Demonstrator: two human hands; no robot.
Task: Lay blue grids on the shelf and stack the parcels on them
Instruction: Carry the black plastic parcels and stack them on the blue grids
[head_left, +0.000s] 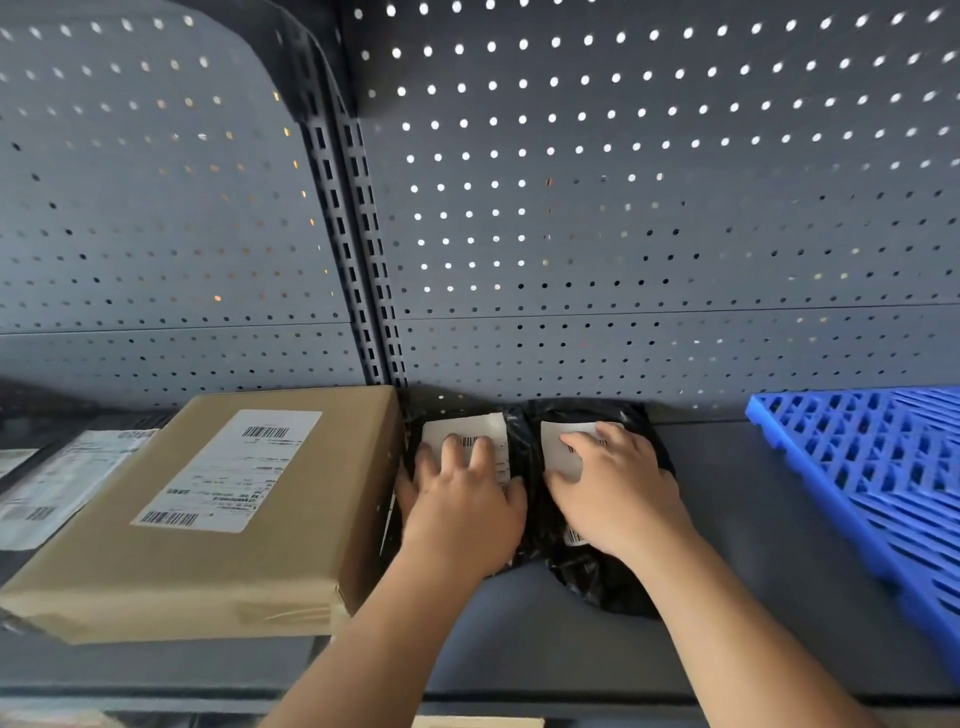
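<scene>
Right now both hands are down flat on two black plastic parcels that sit side by side on the grey shelf (753, 545), pushed back near the perforated back panel (623, 208). The left hand (462, 501) covers the left black parcel (485, 427), its fingers (480, 452) spread and laid straight across the white barcode label, pressing rather than gripping. The right hand (621, 491) rests the same way on the right black parcel (602, 587), fingers extended over its label and holding nothing. The two parcels touch each other, and the left one lies tight against a brown cardboard box (208, 519) with a long shipping label on top. Beyond the box, at the far left, lie some pale flat mailers (57, 483). The blue grid (872, 483) lies on the shelf off to the right, well apart from the black parcels, which sit on the bare shelf itself. A slotted upright (363, 260) divides the back panel just behind the box's corner.
</scene>
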